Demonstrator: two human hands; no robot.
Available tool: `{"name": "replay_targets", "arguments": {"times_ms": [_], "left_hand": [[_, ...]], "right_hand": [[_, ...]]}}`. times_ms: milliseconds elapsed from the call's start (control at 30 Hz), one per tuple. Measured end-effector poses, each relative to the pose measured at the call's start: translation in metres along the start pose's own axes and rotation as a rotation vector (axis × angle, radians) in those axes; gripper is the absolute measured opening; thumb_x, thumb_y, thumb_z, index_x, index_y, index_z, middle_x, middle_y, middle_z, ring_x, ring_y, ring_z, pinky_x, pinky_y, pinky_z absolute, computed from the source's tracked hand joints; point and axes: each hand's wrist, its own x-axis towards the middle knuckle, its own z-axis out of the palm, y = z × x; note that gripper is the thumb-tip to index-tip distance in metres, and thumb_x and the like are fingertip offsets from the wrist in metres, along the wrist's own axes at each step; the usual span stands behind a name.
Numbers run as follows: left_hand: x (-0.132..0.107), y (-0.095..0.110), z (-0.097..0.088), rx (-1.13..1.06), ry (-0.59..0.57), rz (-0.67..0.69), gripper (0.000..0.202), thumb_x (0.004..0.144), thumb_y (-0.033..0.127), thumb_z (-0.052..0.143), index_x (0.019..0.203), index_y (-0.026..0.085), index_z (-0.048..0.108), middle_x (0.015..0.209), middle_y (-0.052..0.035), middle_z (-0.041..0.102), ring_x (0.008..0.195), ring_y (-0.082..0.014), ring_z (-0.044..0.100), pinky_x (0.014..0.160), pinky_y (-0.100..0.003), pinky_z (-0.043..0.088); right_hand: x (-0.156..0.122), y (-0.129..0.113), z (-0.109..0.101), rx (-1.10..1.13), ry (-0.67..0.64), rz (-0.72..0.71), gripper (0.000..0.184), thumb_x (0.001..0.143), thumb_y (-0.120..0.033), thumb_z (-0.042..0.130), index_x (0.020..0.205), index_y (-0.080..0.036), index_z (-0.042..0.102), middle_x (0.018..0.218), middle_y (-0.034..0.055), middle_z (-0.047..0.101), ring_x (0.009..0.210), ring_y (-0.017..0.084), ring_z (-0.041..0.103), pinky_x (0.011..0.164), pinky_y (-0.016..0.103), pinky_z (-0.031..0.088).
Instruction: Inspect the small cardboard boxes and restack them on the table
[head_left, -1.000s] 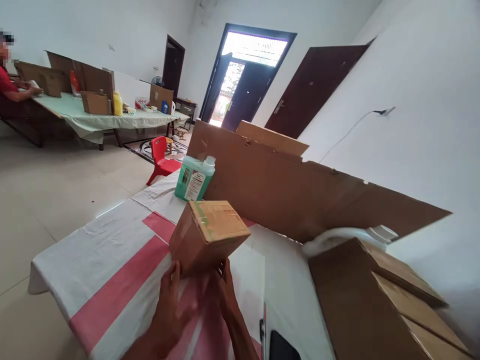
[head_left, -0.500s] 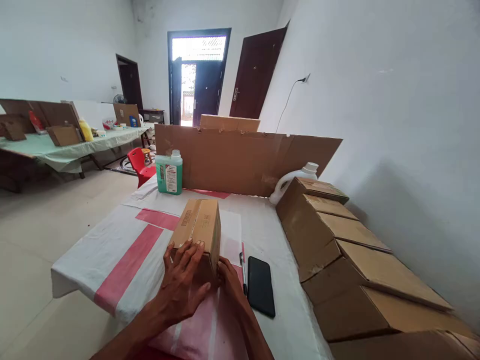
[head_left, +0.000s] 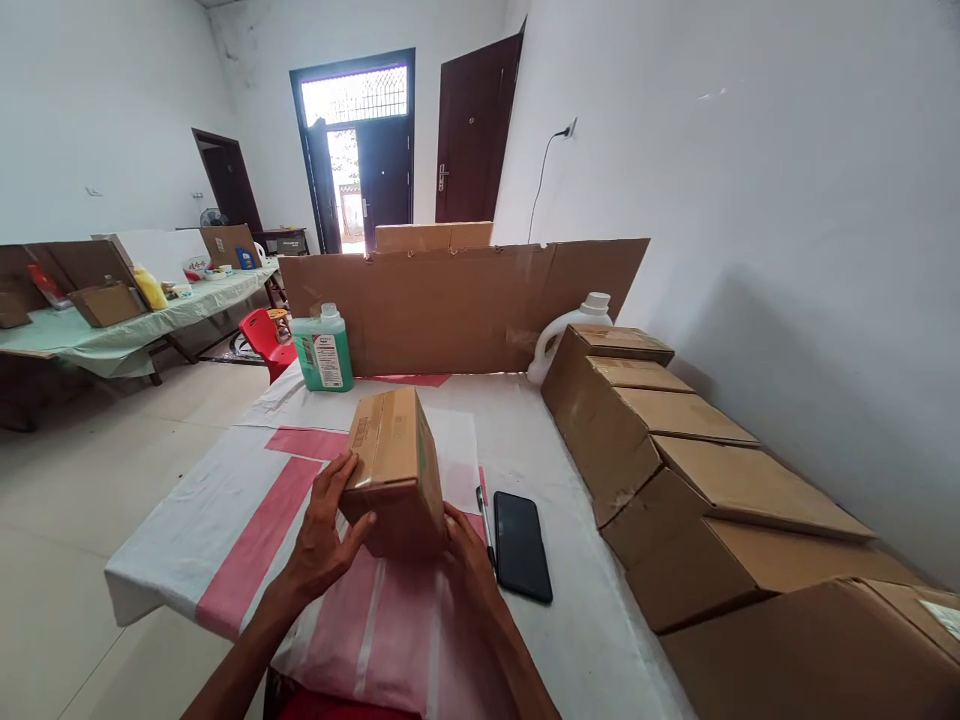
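Well, low in the middle of the frame I saw both hands clasped on the small cardboard box [head_left: 394, 470], one on either side. The left hand [head_left: 322, 535] came up from the bottom left on a bare forearm, wrist bent a little; its fingers lay flat along the box's left wall and the thumb hooked across the near face. The right hand [head_left: 469, 545] rose from the bottom centre and pressed against the lower right edge of the box; its fingertips were hidden behind the cardboard, so I could not tell how far they curled. Between the two palms the box sat slightly skewed over the pink-and-white tablecloth [head_left: 225, 500], and I could not tell whether its underside touched the cloth. Just right of the right hand lay a pen [head_left: 484, 510] and beside that a black phone [head_left: 521, 545], face up. Further up the frame stood a green bottle [head_left: 324, 350] before an upright cardboard sheet [head_left: 457, 300], with a white jug [head_left: 562, 335] at the sheet's right end. A row of larger boxes [head_left: 675, 440] ran down the right side
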Motion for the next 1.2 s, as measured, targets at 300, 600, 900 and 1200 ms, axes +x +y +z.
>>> {"name": "replay_targets", "arguments": {"times_ms": [300,600,900,1200], "left_hand": [[0.029,0.038,-0.035,-0.177,0.107,-0.018,0.064,0.094,0.040,0.065,0.153,0.026,0.044,0.142,-0.0118,0.060,0.117,-0.0266,0.062,0.100,-0.045,0.053],[0.042,0.003,-0.030,-0.205,0.223,-0.163,0.051,0.092,0.042,0.064,0.139,0.025,0.059,0.125,-0.0073,0.067,0.103,-0.0215,0.061,0.090,-0.037,0.052],[0.025,-0.040,-0.001,-0.515,0.194,-0.335,0.054,0.095,0.060,0.054,0.129,0.018,0.060,0.127,-0.0113,0.070,0.122,-0.0267,0.063,0.100,-0.039,0.053],[-0.012,-0.036,0.024,-0.451,0.183,-0.369,0.055,0.095,0.058,0.057,0.136,0.022,0.055,0.134,-0.0131,0.066,0.124,-0.0294,0.062,0.104,-0.045,0.050]], "right_hand": [[-0.021,-0.086,0.004,-0.123,-0.003,-0.304,0.056,0.097,-0.066,0.050,0.132,-0.024,0.058,0.102,0.0050,0.068,0.080,0.020,0.061,0.073,0.035,0.052],[-0.001,-0.091,0.017,-0.360,-0.036,-0.357,0.067,0.094,-0.065,0.053,0.153,-0.033,0.047,0.132,0.0073,0.059,0.122,0.027,0.055,0.099,0.043,0.050],[0.025,-0.041,0.031,-0.262,-0.178,-0.157,0.116,0.065,-0.059,0.086,0.161,-0.030,0.028,0.165,0.0130,0.034,0.152,0.032,0.031,0.116,0.051,0.040],[0.020,-0.041,0.022,-0.349,-0.208,-0.169,0.091,0.080,-0.073,0.068,0.154,-0.027,0.045,0.160,0.0122,0.047,0.146,0.033,0.043,0.114,0.048,0.043]]}}
